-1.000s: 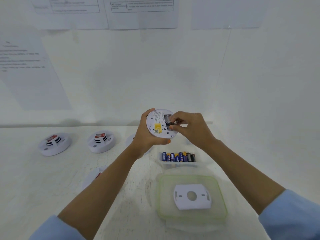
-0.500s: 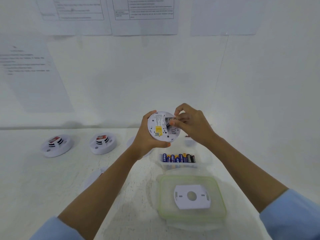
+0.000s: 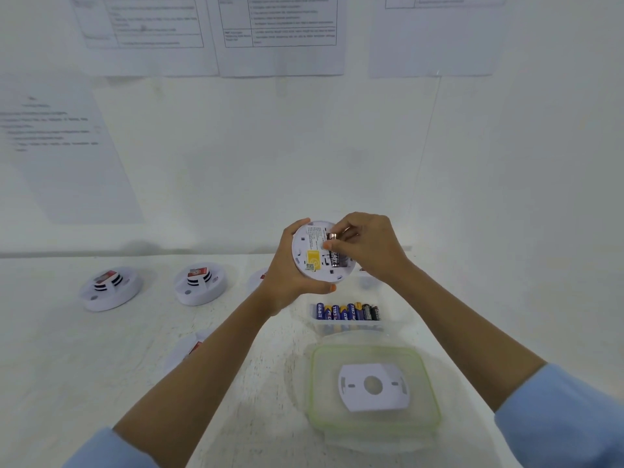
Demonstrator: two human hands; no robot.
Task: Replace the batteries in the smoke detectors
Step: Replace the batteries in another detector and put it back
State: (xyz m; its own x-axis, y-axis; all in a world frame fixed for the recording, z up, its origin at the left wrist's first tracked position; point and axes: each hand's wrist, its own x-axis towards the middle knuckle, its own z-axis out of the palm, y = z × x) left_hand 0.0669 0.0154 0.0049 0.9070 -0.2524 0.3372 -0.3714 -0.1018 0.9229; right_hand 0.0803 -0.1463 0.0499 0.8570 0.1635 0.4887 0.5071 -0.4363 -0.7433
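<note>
Left hand [image 3: 287, 275] fingers wrapped round an upturned smoke detector [image 3: 315, 255], right hand [image 3: 366, 246] fingers pinching a black battery [image 3: 334, 255] in its compartment, above the tabletop [image 3: 84, 359]

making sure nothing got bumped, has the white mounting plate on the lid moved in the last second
No. The mounting plate still lies centred on the green-rimmed lid, just on the near side of the battery tray, as before.

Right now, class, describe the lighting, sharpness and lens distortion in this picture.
Head view: soft, washed-out light, faint shadows on the table; wall sheets too blurred to read; the held smoke detector and the batteries look sharpest; the wide lens stretches the sleeves at the bottom corners.
</note>
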